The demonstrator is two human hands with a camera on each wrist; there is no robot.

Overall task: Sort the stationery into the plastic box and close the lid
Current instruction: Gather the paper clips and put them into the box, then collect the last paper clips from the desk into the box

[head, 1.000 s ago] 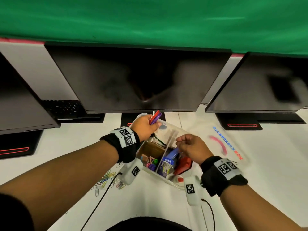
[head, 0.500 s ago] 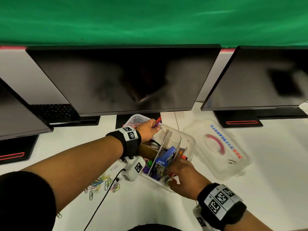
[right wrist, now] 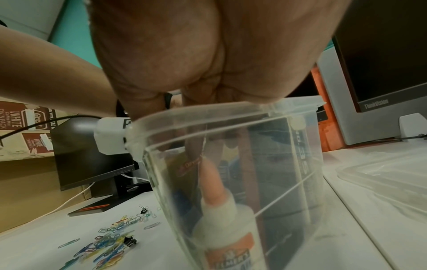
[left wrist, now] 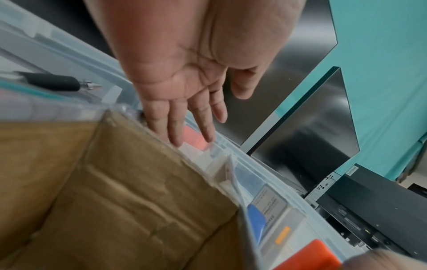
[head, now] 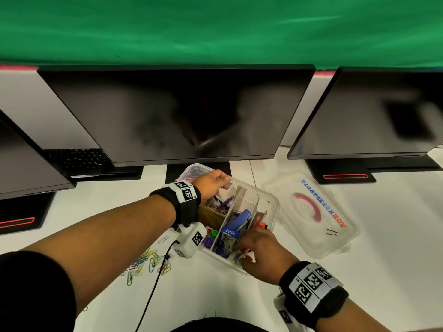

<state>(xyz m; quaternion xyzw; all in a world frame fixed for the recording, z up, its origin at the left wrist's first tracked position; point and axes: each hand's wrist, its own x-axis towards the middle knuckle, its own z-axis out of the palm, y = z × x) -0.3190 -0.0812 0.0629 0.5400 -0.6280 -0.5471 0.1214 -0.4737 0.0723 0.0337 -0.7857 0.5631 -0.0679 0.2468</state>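
The clear plastic box [head: 271, 200] sits on the white worktop [head: 395, 248], its lid [head: 311, 226] off beside it. The left hand [head: 211, 185] reaches over the far rim, fingers straight, holding nothing. The right hand [head: 261, 255] dips inside — its grip is hidden. Paper clips [head: 148, 262] lie loose nearby.

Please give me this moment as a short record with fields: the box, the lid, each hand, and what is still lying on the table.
box: clear plastic box, open, with dividers, holding a blue stapler and a glue bottle
lid: clear lid lies flat on the table, right of the box
left hand: left hand at the box's far rim, fingers straight, holds nothing
right hand: right hand reaches in over the near rim; grip hidden
left out: coloured paper clips on the white table, left of the box
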